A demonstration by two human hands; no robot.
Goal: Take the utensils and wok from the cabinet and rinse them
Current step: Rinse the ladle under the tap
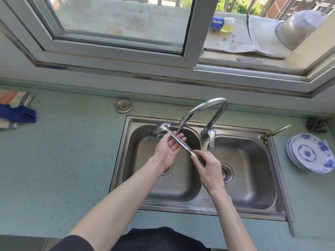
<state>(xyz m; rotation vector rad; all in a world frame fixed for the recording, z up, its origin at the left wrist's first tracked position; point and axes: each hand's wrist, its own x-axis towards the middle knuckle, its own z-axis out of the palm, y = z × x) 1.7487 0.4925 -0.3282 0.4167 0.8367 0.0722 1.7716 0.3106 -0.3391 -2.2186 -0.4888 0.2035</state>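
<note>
A steel ladle (161,128) lies slanted over the left basin of the double sink (183,201), its bowl at the upper left. My right hand (208,166) grips the dark end of its handle. My left hand (167,148) is under the middle of the shaft, palm up, with the thumb over the shaft and the fingers straight. The faucet (204,107) spout ends just above my left fingers and the shaft. No wok is in view.
A stack of blue-and-white plates (310,153) sits on the counter right of the sink. Cloths (15,109) lie at the far left. A round steel cap (123,105) is behind the sink. A Pepsi bottle (222,23) and a metal bowl (299,27) rest on the window ledge.
</note>
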